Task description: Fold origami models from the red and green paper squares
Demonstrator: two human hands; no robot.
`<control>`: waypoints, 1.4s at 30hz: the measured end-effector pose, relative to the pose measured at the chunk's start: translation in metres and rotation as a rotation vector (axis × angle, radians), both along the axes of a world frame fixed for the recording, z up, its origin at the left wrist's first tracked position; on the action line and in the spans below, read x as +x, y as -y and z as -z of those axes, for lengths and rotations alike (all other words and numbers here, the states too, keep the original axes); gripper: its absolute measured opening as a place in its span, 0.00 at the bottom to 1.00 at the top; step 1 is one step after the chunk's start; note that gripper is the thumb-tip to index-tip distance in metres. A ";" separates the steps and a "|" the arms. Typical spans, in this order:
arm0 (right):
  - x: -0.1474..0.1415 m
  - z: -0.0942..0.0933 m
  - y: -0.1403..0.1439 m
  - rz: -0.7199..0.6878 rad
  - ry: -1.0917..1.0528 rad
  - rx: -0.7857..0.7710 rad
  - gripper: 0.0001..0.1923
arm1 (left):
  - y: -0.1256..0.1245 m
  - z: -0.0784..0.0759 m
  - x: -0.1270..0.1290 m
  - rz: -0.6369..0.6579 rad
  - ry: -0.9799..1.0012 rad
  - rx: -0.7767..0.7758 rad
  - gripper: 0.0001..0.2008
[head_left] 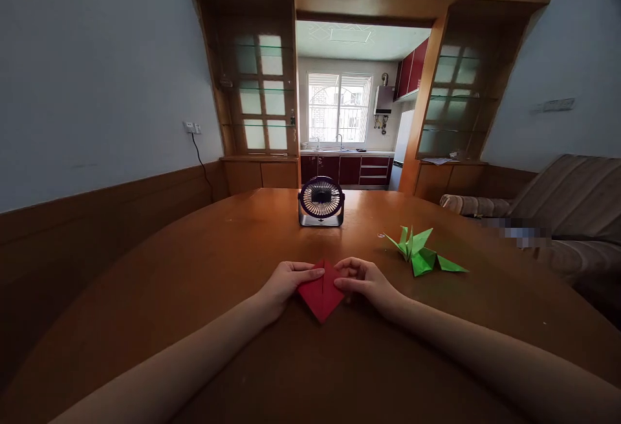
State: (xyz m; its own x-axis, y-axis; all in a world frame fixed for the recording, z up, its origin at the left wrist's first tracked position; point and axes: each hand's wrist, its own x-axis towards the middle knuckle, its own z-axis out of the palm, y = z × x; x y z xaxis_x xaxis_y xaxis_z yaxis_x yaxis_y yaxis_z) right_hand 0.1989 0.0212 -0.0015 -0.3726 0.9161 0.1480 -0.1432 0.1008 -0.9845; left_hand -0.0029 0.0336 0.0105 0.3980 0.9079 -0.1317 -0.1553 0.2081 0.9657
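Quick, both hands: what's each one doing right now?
Left hand: fingers pressed on the left edge of the red folded paper.
Right hand: fingers pinching the paper's right edge.

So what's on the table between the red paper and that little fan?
Nothing: in the head view, only bare table lies between the red paper and the fan.
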 end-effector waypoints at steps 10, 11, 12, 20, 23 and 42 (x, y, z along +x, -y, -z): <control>-0.003 -0.003 0.006 -0.035 0.149 0.027 0.18 | 0.002 -0.002 0.003 -0.074 -0.070 0.062 0.17; -0.004 -0.002 0.006 -0.045 0.158 0.026 0.18 | 0.003 -0.002 0.003 -0.075 -0.079 0.059 0.17; -0.004 -0.002 0.006 -0.049 0.166 0.024 0.18 | 0.003 -0.001 0.003 -0.075 -0.086 0.054 0.18; -0.004 0.001 0.003 -0.046 0.186 0.051 0.19 | 0.005 0.000 0.005 -0.195 -0.155 0.136 0.19; -0.004 0.002 0.004 -0.022 0.177 0.057 0.20 | 0.005 -0.002 0.005 -0.140 -0.157 0.125 0.19; 0.002 -0.006 0.006 0.232 0.242 0.349 0.14 | 0.003 -0.002 0.004 -0.131 -0.003 0.206 0.17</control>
State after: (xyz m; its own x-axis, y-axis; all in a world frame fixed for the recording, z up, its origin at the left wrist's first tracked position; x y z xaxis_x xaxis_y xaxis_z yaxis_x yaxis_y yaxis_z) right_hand 0.2011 0.0149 0.0043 -0.2264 0.8901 0.3957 0.1512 0.4334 -0.8884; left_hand 0.0012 0.0303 0.0123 0.2747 0.9596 0.0612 -0.1655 -0.0155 0.9861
